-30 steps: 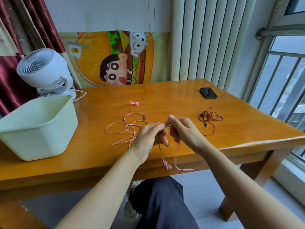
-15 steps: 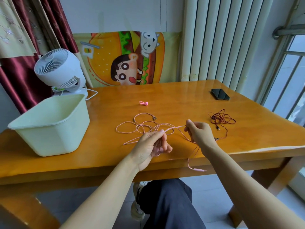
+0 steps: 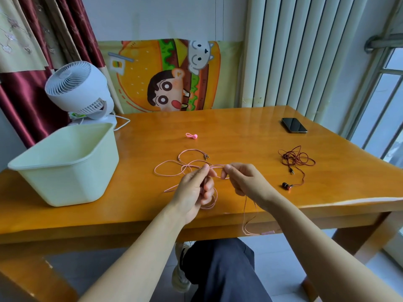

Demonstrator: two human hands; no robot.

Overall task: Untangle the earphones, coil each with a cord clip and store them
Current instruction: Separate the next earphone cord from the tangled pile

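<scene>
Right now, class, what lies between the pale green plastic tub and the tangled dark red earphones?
Head view: the thin pink earphone cord in loose loops, pinched by left hand and right hand.

Subject: person, seen from own head camera. Both arms are bare along all that shows. The left forearm (image 3: 135,253) fills the near left and the right forearm (image 3: 316,236) the near right. The left hand (image 3: 192,192) and right hand (image 3: 246,182) are bare too; nail detail is too small to tell. Trousers (image 3: 224,271): dark slate-blue, plain fabric, soft folds over the knee, near centre. One shoe (image 3: 180,277) sits just left of the trouser leg, with a pale off-white upper and a dark strip down the front. Finer detail is blurred.
</scene>
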